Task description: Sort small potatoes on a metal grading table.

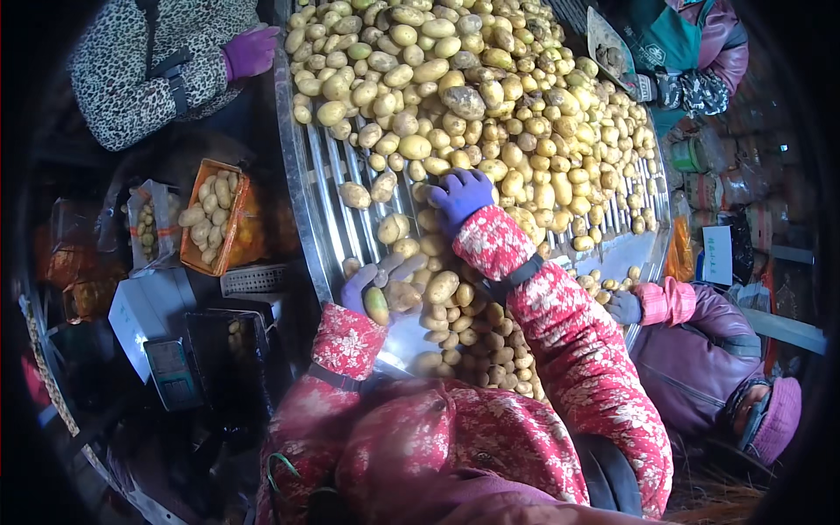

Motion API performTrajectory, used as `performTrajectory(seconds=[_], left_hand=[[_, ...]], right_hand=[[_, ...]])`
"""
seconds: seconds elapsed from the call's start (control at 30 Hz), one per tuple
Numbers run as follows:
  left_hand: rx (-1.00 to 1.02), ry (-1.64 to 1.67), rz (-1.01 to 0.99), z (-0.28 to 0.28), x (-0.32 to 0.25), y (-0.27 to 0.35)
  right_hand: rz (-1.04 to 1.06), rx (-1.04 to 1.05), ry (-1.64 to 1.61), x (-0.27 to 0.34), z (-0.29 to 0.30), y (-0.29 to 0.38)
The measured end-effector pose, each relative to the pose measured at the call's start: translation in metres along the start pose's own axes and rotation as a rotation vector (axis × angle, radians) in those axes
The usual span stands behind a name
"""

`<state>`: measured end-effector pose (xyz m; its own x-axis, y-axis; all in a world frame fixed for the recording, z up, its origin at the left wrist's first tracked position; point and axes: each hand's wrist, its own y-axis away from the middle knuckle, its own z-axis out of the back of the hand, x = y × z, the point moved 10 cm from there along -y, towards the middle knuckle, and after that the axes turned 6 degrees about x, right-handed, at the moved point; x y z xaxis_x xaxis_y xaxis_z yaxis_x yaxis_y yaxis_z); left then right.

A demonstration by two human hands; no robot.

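A large heap of potatoes (459, 102) covers a slatted metal sorting table (319, 190) before me. My left hand (357, 289), in a purple-grey glove, curls around a greenish potato (376, 306). A bigger brownish potato (403, 296) lies against its fingers; whether it is also gripped is unclear. Farther up the slats, my right hand (464, 197), in a purple glove, rests palm down on the near edge of the heap. Its fingers are spread over potatoes, and what lies under the palm is hidden. Smaller potatoes (502, 357) run down between my forearms toward my body.
At right, a co-worker's gloved hand (623, 307) touches small potatoes. Another co-worker at upper right holds a scoop-like pan (610, 56). A purple-gloved hand (252, 51) rests by the table's upper-left rim. An orange crate of potatoes (213, 216) and a digital scale (172, 374) stand left.
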<state>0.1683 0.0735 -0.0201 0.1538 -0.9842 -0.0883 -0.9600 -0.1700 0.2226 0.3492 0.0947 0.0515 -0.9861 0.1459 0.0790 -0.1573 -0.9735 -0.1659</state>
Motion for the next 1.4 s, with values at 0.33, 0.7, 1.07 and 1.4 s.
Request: performTrajectory(seconds=[0.33,0.7,1.07,1.4], left_hand=[[-0.079,-0.097,-0.034,0.009,-0.015,0.016],[-0.215,-0.07,-0.023,-0.026,-0.015,0.009],[0.083,0.171,-0.149,0.044,-0.011,-0.001],[0.236,0.264,-0.066,0.02,-0.014,-0.002]], right_hand=[[0.1,0.068,-0.521,0.071,0.043,0.023],[-0.082,0.263,0.154,-0.036,-0.045,-0.097],[0.276,0.397,-0.738,0.12,0.029,-0.007],[0.21,0.475,0.234,0.007,-0.092,-0.135]])
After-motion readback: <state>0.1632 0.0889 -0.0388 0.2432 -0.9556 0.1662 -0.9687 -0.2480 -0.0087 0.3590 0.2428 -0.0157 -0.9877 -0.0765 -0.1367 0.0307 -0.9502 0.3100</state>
